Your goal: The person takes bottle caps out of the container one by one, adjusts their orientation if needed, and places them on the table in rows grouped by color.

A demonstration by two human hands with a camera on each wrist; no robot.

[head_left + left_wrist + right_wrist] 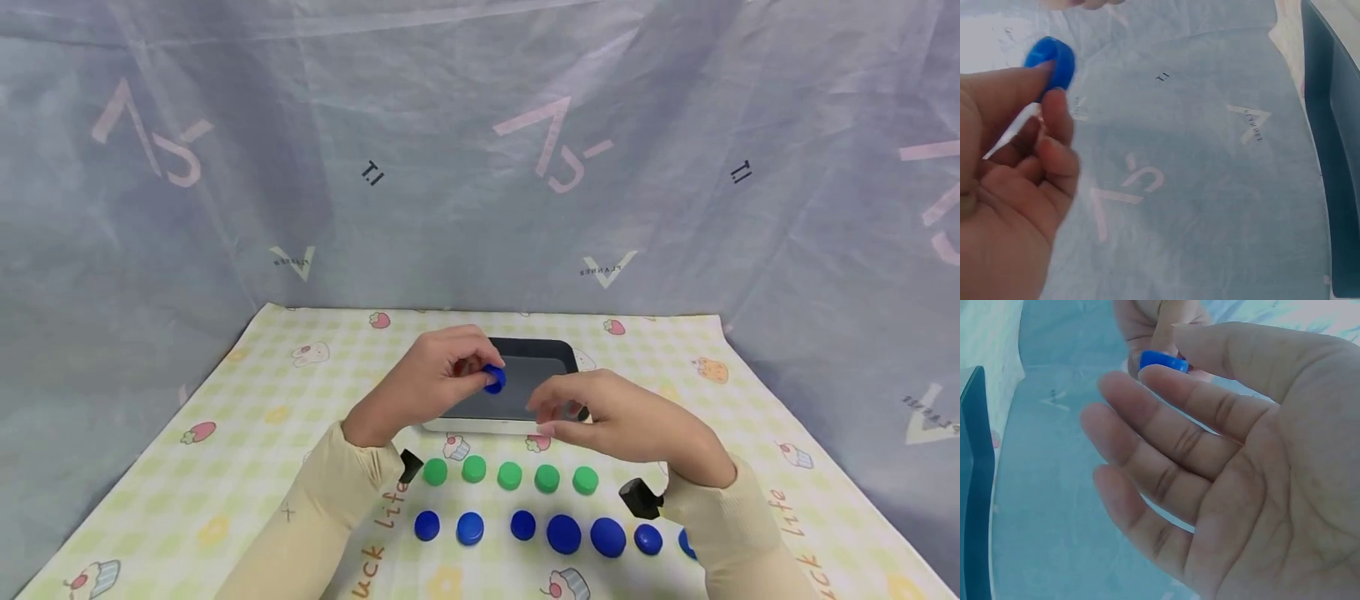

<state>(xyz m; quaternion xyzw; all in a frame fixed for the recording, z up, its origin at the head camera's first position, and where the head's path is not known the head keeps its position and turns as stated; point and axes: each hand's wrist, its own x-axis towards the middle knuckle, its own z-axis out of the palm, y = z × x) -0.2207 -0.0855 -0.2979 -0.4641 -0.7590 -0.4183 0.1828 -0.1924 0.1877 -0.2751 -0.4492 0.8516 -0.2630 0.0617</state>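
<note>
Between its thumb and fingertips, my left hand (438,375) pinches a blue bottle cap (495,379) over a dark tray with a white outer side (517,400). In the left wrist view the hollow side of the cap (1065,65) shows, tipped on edge. My right hand (607,412) hovers near the tray's front right corner, covering part of it. In the right wrist view, the right hand (1210,456) has an unoccupied palm and loosely bent fingers. Beyond its fingertips appears the blue cap (1163,362) in the left hand.
A row of several green caps (510,476) lies on the checked tablecloth (255,450) in front of the tray. Nearer to me is a row of several blue caps (564,534) of differing sizes, the rightmost partly behind my right sleeve. A grey-blue curtain (450,208) surrounds the table.
</note>
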